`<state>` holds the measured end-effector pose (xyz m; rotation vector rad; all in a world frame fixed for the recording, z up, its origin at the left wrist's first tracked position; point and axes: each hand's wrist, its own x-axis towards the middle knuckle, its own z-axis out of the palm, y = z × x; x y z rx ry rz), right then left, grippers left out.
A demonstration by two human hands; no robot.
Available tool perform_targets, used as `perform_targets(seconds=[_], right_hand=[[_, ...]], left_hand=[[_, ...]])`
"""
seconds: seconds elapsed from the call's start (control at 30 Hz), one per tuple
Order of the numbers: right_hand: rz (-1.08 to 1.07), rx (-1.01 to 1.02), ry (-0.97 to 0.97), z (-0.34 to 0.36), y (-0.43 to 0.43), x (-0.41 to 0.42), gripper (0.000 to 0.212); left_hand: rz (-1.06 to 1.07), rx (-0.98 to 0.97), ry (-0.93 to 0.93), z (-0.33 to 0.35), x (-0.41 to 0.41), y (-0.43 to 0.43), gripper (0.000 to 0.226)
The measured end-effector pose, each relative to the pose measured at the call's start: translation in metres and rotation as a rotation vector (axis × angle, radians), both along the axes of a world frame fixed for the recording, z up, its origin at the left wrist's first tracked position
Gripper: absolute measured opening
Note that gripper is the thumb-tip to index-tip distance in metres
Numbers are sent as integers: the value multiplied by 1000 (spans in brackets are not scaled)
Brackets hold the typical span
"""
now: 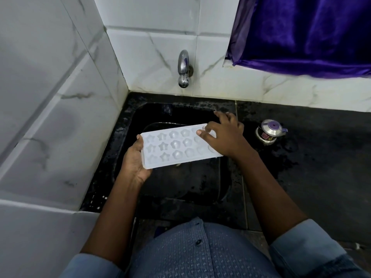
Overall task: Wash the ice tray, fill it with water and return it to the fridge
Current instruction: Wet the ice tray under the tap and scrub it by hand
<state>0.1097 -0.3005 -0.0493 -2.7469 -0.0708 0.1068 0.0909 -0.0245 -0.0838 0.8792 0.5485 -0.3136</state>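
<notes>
Holding the white plastic ice tray by its left end, the left hand curls round the edge. The right hand lies spread on the right end, fingers loose. The tray sits level over the black sink, below the shiny metal tap. On the wet black counter nearby stands a small steel pot with a purple lid; its sticker is too small to read.

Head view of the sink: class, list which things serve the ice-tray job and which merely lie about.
For the job: ice tray, held over the sink by the left hand, right hand touching its right end; tap.
Lying about: small steel pot with purple lid on the counter; purple cloth hanging above.
</notes>
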Motion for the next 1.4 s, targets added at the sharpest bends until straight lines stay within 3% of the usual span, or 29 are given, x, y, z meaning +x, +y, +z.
perform_targets(seconds=[1.17, 1.4], right_hand=[[20, 35, 72, 7, 6, -3, 49], [65, 39, -61, 10, 16, -12, 44]], left_hand=[[-1, 6, -52, 1, -5, -1, 60], [-29, -41, -51, 2, -8, -4, 65]])
